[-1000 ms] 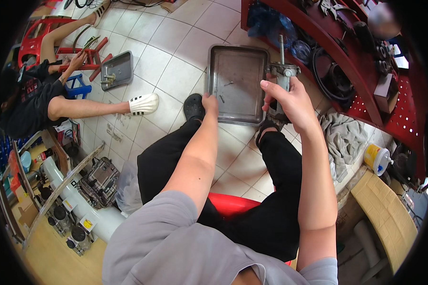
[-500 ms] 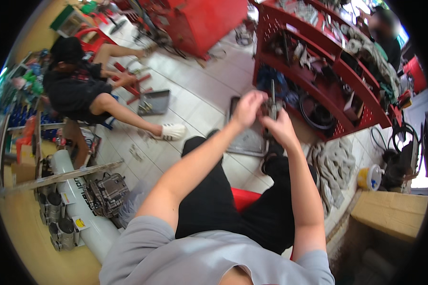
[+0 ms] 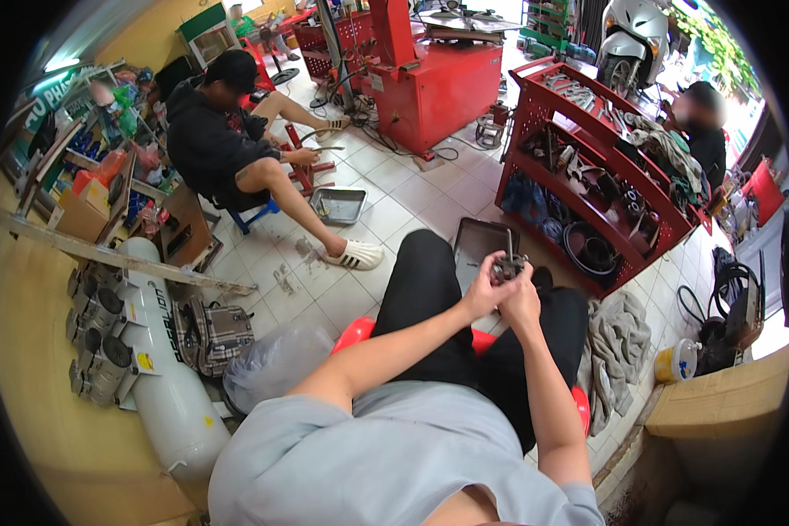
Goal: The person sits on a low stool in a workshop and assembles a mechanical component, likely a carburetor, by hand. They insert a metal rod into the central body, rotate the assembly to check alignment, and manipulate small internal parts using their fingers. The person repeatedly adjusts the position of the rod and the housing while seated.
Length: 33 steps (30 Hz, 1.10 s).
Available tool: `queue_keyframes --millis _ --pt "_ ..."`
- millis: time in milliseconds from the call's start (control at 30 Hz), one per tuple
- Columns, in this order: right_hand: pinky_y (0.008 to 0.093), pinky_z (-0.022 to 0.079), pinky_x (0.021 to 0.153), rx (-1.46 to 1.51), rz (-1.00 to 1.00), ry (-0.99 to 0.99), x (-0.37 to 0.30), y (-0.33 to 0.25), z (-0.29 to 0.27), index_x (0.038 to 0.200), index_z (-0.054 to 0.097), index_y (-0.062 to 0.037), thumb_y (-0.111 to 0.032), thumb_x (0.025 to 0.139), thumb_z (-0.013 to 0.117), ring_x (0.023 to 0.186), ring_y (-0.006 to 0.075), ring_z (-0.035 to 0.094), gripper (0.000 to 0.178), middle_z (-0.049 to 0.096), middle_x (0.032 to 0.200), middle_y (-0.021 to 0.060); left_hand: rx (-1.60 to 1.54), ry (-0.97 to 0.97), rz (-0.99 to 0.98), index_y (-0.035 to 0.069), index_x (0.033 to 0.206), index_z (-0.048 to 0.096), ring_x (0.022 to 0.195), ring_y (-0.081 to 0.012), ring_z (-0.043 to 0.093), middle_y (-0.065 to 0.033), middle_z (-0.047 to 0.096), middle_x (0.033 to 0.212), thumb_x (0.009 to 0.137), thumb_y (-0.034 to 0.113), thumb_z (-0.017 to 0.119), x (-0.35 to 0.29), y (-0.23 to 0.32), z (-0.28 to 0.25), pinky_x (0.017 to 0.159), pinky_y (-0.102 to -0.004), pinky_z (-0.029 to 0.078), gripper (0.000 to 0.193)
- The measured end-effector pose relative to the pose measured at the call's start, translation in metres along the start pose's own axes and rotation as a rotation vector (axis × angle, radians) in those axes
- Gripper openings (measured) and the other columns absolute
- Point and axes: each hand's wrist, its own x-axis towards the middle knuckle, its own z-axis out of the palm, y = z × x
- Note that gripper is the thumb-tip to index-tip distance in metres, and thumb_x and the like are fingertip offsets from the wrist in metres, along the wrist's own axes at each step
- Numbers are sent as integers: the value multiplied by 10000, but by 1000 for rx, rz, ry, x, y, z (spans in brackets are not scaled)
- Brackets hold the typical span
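Between my knees I hold a small dark metal part (image 3: pixel 505 268) with a thin rod standing up from it. Its exact kind cannot be made out. The fingers of my left hand (image 3: pixel 481 294) are closed around its left side. My right hand (image 3: pixel 522 305) grips it from the right and below, close against the left one. Just beyond the part, on the floor, lies a dark shallow tray (image 3: pixel 470 235), partly hidden by my hands and knee.
A red tool cart (image 3: pixel 579 223) full of tools stands ahead right. At left, a person in black (image 3: pixel 210 140) sits beside another tray (image 3: pixel 340 207). Grey cloth (image 3: pixel 618 337) lies by my right leg. A white tank (image 3: pixel 162 351) and a plaid bag (image 3: pixel 217 337) are at left.
My hands have come closer together around the metal part and lower, nearer my lap. The view has tilted up, showing more of the workshop. The seated person now holds a curved strip.
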Motion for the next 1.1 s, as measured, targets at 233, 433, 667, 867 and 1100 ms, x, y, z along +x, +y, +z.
queue_keyframes --millis 233,433,667,867,1100 --pt "366 527 776 284 -114 -336 -6 9 -5 1376 244 89 -292 695 779 929 250 665 946 651 999 212 -163 -28 -41 46 1340 363 944 -111 580 -34 582 1065 950 236 586 -5 -3 -20 830 -276 491 488" --pt "366 511 803 357 -175 -387 10 30 -6 1342 425 -13 -428 746 726 962 243 652 786 658 1052 205 -144 33 -132 84 1188 515 889 -143 619 -46 626 991 988 373 460 0 -1 -19 798 -313 512 356" --pt "351 467 590 399 143 -215 15 48 -17 760 629 44 -529 949 416 598 211 598 640 599 654 138 -283 -92 -414 90 1163 524 790 -224 667 -107 647 931 926 496 429 -7 11 -16 675 -350 557 479" --pt "274 392 428 653 206 -343 20 62 -14 716 582 -17 -430 956 488 442 118 494 487 493 537 15 13 -11 -178 24 1206 443 736 -209 667 -112 646 941 829 93 663 -9 3 -4 656 -316 551 442" --pt "250 363 418 811 252 -429 13 53 -30 705 548 -52 -383 961 509 443 87 456 420 466 546 -20 45 -27 -69 9 1313 375 731 -172 652 -68 615 915 804 21 692 -12 10 0 646 -279 536 600"
